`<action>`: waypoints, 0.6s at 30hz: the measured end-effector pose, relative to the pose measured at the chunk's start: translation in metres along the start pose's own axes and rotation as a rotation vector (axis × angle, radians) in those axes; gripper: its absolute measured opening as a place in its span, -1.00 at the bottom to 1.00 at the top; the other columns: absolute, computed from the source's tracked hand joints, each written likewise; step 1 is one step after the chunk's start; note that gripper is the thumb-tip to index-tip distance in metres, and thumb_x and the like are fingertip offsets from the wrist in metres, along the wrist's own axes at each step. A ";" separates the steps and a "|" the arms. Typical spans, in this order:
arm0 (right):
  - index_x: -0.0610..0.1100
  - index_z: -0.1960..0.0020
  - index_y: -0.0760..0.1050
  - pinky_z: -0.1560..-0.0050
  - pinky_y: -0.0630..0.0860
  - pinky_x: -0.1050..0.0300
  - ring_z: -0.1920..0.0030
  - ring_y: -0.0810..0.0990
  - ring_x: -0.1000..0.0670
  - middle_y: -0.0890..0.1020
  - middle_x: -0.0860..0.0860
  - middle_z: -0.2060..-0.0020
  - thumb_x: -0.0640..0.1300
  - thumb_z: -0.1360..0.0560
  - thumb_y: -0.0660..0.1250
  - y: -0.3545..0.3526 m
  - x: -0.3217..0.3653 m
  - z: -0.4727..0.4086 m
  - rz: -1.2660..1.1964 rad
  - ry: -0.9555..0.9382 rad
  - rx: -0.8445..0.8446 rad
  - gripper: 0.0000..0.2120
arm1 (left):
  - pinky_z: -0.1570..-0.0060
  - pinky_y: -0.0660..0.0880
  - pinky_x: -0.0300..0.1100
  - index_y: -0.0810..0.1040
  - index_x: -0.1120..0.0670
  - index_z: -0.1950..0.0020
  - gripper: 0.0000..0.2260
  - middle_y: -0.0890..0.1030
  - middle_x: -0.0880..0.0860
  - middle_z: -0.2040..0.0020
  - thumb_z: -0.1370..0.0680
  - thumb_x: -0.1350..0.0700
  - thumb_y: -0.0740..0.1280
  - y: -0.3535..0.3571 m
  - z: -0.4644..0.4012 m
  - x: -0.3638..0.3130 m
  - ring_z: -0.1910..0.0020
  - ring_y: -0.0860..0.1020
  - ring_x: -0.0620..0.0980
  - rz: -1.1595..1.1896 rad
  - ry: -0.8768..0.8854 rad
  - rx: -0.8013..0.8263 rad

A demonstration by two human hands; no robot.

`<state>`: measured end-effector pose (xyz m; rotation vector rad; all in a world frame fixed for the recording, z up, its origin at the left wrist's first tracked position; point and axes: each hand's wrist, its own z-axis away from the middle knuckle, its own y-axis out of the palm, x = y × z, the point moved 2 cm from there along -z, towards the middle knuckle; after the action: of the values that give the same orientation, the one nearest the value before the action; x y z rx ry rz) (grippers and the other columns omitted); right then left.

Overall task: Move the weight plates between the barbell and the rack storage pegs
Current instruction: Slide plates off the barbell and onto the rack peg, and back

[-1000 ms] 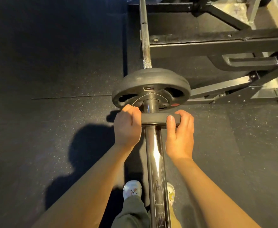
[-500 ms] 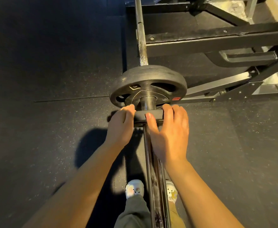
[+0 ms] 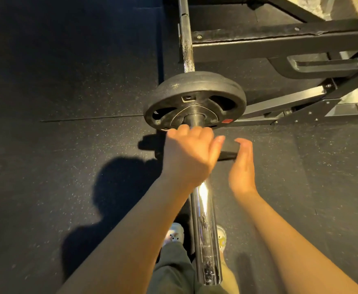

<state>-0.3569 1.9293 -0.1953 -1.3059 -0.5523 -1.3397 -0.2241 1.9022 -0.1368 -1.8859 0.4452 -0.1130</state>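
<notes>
Where the chrome sleeve meets the thinner, scuffed shaft, a single black weight plate (image 3: 195, 102) sits on the barbell (image 3: 204, 219), its rubbery rim dusty and grey, its face cut with grip openings and marked by a small red label near the lower right edge. It stands on edge, flat face turned toward the camera, the bar passing through its centre hole. The barbell's long axis runs from the bottom of the view straight up and away — the polished sleeve end nearest, the shaft going on past the plate beside the black rack frame (image 3: 280, 42).

Of the two hands, the left hand (image 3: 189, 153) lies over the sleeve just short of the plate, fingers curled; whether they grip anything I cannot tell. The right hand (image 3: 242, 164) is beside the sleeve — its fingers curl round the end of a black collar (image 3: 226, 150). Below is speckled dark rubber floor (image 3: 67, 145).
</notes>
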 end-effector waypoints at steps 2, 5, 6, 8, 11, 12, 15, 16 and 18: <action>0.14 -0.12 0.39 -0.33 0.37 -0.08 -0.14 0.48 0.00 0.54 -0.03 -0.11 0.18 -0.52 -0.09 -0.003 -0.011 0.002 -0.113 0.187 0.022 -0.64 | 0.31 0.28 -0.11 0.60 0.09 0.24 -0.64 0.55 0.03 0.38 -0.61 -0.03 0.15 0.002 -0.002 -0.015 0.37 0.45 0.06 0.039 -0.077 0.045; 0.09 -0.15 0.40 -0.31 0.37 -0.07 -0.16 0.48 -0.03 0.54 -0.03 -0.13 0.22 -0.46 -0.09 -0.003 -0.006 0.003 -0.075 0.210 0.018 -0.56 | 0.39 0.29 -0.15 0.57 0.11 0.27 -0.65 0.51 0.03 0.40 -0.62 0.02 0.17 -0.001 0.002 -0.014 0.41 0.42 0.03 0.177 -0.084 0.008; 0.09 -0.15 0.38 -0.29 0.36 -0.02 -0.17 0.46 -0.01 0.51 0.00 -0.14 0.20 -0.48 -0.10 -0.004 -0.001 0.005 -0.041 0.169 0.025 -0.58 | 0.43 0.24 -0.15 0.53 0.12 0.29 -0.66 0.46 0.03 0.42 -0.63 0.05 0.16 -0.002 0.005 -0.009 0.44 0.38 0.03 0.213 -0.074 -0.028; 0.07 -0.15 0.34 -0.19 0.31 0.11 -0.14 0.39 0.06 0.44 0.08 -0.12 0.11 -0.54 -0.12 -0.005 0.009 0.010 0.056 0.056 0.062 -0.66 | 0.42 0.18 -0.17 0.49 0.14 0.29 -0.67 0.39 0.03 0.41 -0.64 0.12 0.13 -0.002 0.013 0.002 0.46 0.36 0.02 0.199 -0.046 -0.026; 0.05 -0.09 0.34 -0.11 0.25 0.19 -0.05 0.35 0.13 0.41 0.15 0.00 0.06 -0.57 -0.11 -0.007 0.020 0.022 0.157 -0.083 0.068 -0.72 | 0.38 0.16 -0.30 0.41 0.10 0.32 -0.66 0.37 -0.01 0.43 -0.61 0.07 0.05 0.000 0.019 0.014 0.47 0.32 -0.16 0.392 -0.178 0.065; 0.04 -0.06 0.35 -0.12 0.25 0.20 -0.04 0.35 0.14 0.41 0.18 0.04 0.04 -0.60 -0.08 -0.008 0.023 0.025 0.182 -0.128 0.052 -0.75 | 0.39 0.12 -0.33 0.37 0.08 0.34 -0.64 0.32 -0.04 0.45 -0.61 0.04 0.02 0.003 0.021 0.018 0.49 0.29 -0.18 0.434 -0.204 0.079; -0.01 -0.03 0.38 -0.14 0.32 0.10 -0.04 0.39 0.09 0.44 0.15 0.07 0.06 -0.60 -0.08 -0.007 0.029 0.032 0.311 -0.255 0.002 -0.71 | 0.36 0.19 -0.21 0.40 0.14 0.31 -0.61 0.33 -0.01 0.43 -0.61 0.03 -0.02 0.006 0.033 0.025 0.44 0.33 -0.10 0.514 -0.267 0.045; -0.04 -0.05 0.40 -0.18 0.34 0.02 -0.07 0.41 0.04 0.47 0.10 0.04 0.09 -0.58 -0.10 -0.004 0.032 0.034 0.364 -0.275 -0.020 -0.64 | 0.31 0.27 -0.16 0.44 0.18 0.25 -0.62 0.37 0.02 0.39 -0.61 0.03 0.00 0.007 0.038 0.028 0.38 0.37 -0.05 0.575 -0.300 0.021; -0.06 -0.13 0.43 -0.30 0.28 -0.16 -0.21 0.42 -0.03 0.50 0.02 -0.09 0.13 -0.55 -0.15 0.004 0.039 0.039 0.501 -0.266 -0.065 -0.54 | 0.18 0.36 -0.13 0.48 0.24 0.13 -0.62 0.44 0.10 0.29 -0.61 0.00 0.02 0.008 0.047 0.034 0.26 0.42 -0.04 0.701 -0.364 0.020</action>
<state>-0.3292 1.9482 -0.1516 -1.5620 -0.3284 -0.7827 -0.1815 1.9293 -0.1652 -1.5863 0.8132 0.6752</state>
